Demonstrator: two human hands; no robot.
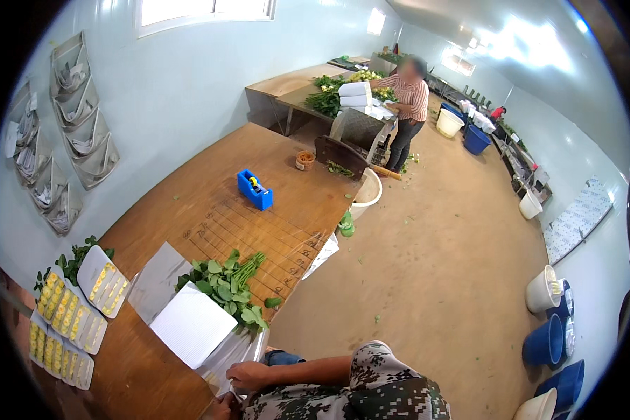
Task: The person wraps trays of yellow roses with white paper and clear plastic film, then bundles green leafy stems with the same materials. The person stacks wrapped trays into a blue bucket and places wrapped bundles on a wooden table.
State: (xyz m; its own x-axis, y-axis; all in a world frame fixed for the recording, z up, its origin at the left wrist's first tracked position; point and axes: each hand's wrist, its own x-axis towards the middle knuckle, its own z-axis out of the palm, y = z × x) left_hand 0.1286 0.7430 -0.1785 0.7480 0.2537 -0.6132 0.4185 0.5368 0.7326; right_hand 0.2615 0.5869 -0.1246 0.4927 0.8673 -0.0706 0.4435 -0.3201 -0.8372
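Note:
At the near edge of the wooden table [210, 161], my right hand [250, 376] is closed on the edge of a clear plastic sleeve [220, 365]. Just below it, my left hand [224, 406] shows only partly at the lower rim. Its fingers look closed, but what they hold is hidden. A bunch of leafy green stems [224, 283] lies beyond my hands, its head end covered by a white wrapper [193, 325]. The stem ends point away over lines marked on the tabletop. Under the bunch is a grey, see-through sheet [159, 282].
Wrapped yellow flower bunches [68, 315] stand at the left. Farther off are a blue tape dispenser [255, 190] and a small brown tub [304, 160]. A person [409, 94] works at another table. Buckets [543, 340] line the right wall; cloth pockets [84, 105] hang left.

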